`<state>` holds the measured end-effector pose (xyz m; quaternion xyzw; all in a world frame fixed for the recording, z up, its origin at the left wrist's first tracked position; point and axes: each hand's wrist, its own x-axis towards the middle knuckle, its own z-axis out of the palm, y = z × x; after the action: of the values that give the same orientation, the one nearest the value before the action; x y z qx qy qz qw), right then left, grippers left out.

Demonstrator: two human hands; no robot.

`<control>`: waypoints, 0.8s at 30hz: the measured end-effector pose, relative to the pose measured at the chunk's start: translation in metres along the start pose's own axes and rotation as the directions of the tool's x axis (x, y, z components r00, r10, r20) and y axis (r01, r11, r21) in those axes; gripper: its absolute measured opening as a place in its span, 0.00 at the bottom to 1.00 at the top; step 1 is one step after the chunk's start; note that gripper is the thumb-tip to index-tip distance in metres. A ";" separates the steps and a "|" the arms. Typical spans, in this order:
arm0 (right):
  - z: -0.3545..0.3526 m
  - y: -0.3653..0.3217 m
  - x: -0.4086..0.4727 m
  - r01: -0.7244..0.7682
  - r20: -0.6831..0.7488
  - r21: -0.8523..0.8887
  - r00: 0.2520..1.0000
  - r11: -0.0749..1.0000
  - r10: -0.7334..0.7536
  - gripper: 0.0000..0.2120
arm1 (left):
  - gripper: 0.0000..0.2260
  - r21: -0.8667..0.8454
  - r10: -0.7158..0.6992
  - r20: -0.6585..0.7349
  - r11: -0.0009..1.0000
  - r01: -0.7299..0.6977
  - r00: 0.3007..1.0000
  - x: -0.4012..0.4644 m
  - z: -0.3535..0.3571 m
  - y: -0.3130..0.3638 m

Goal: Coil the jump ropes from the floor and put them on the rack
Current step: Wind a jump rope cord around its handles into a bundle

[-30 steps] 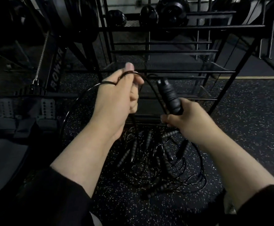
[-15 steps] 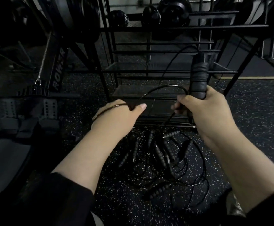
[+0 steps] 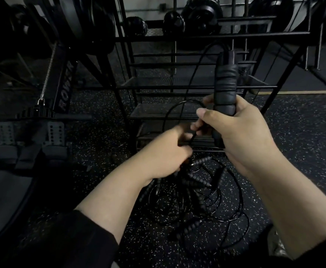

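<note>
Right hand grips handles, upright, cord end up. Left hand, blurred, just beside, pinches cord. Rope pile below hands.

Dim gym, speckled rubber floor

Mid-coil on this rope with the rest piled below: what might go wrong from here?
1. The thin black cord arcs close to the black metal rack bars and may snag.
2. The left hand, blurred at the cord, hovers just above the tangled pile of black jump ropes; another rope might get dragged up.
3. The right hand grips only the padded black handles; loops may slip.
</note>
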<state>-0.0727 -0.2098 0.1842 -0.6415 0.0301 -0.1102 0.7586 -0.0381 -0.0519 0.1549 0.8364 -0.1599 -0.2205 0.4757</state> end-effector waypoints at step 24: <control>0.009 0.037 -0.003 -0.073 -0.029 -0.538 0.997 0.840 0.068 0.09 | 0.13 -0.632 0.102 -0.502 0.635 -0.445 0.859 -0.002 -0.021 0.020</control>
<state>-0.0688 -0.1948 0.1488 -0.8266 0.0866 -0.0721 0.5515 -0.0304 -0.0459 0.1819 0.5679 -0.0807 -0.0033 0.8192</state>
